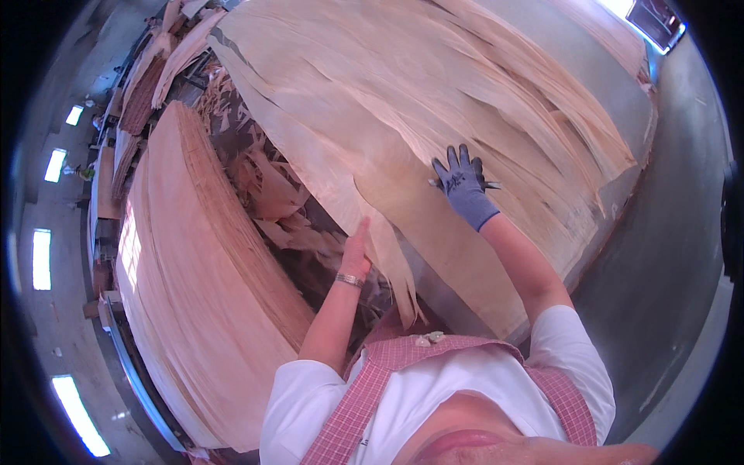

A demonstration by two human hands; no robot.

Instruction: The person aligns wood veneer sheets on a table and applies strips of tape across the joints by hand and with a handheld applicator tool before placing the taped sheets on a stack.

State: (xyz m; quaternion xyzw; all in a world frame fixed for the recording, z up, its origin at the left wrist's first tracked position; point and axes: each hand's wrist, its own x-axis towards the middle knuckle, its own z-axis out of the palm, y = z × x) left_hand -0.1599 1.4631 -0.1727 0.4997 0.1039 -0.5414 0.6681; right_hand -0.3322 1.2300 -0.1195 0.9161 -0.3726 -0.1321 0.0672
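Note:
Thin wood veneer sheets lie spread over a broad stack in front of me, with wavy, split edges. My left hand, bare with a band at the wrist, pinches the near left edge of the top veneer sheet; part of its fingers is hidden. A torn veneer strip hangs down beside it. My right hand, in a blue-grey glove with dark fingertips, rests flat on the veneer with fingers spread. A small thin object pokes out at that hand's right side; its kind cannot be made out.
A tall veneer pile stands at my left. Between it and the stack, torn veneer scraps fill the gap. More stacked wood lies at the far left. Grey floor runs along the right, and a dark-framed object stands far right.

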